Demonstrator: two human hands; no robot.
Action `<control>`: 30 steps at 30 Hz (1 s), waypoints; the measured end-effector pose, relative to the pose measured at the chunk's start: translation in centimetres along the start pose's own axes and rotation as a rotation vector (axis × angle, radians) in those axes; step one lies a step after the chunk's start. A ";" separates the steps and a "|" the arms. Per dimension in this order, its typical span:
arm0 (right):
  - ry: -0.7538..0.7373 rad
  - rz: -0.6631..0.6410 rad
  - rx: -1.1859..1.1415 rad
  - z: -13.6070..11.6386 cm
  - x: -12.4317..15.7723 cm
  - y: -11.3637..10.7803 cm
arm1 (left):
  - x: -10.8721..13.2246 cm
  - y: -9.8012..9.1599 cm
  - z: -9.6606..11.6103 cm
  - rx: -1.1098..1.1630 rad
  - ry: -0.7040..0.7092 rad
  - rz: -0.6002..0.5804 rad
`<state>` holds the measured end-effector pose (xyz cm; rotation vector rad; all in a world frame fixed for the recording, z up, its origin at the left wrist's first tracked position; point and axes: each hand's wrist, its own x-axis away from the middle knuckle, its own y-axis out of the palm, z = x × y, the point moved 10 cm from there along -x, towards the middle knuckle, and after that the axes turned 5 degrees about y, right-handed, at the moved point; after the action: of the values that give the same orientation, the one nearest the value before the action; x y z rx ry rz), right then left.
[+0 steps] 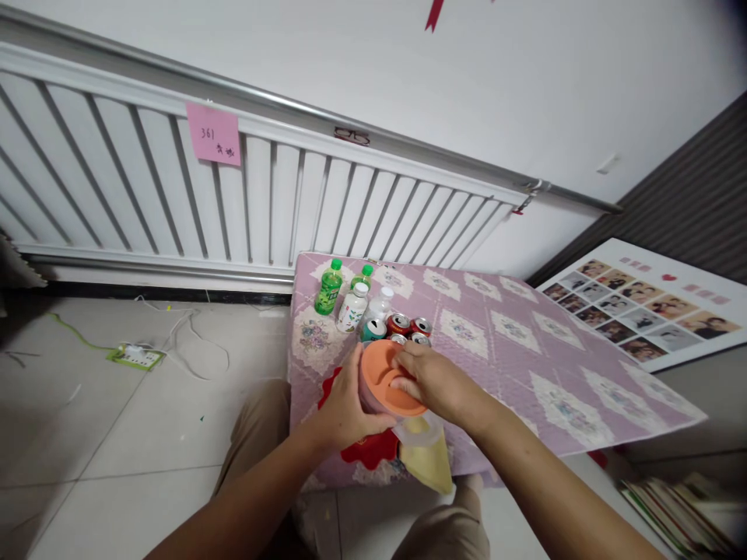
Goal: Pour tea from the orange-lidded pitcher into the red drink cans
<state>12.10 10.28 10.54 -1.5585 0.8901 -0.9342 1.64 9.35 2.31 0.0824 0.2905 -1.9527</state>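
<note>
Orange lid [382, 393] under right hand [435, 379], fingertips seemingly pinching it; left hand [343, 406] clasps tub [366, 397] near front edge of desk [517, 365].

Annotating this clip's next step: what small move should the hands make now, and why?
Probably a slight twist of the orange lid with the right hand, while the left hand steadies the container. The right thumb and fingers grip the lid's top, and the left hand wraps the side. Turn direction: can't tell.

Wall [350, 54] is softly lit — floor [169, 435] is shaded at far left, edges are stretched — books [671, 509] are blurred, lower right.
</note>
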 end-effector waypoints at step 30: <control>0.345 -0.087 0.113 -0.2 -0.6 -0.2 | 0.2 0.2 -2.3 0.037 0.035 0.116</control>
<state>11.72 10.78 10.68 -1.3706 0.9943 -1.3202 1.55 9.71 0.02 0.1548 0.2668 -1.8434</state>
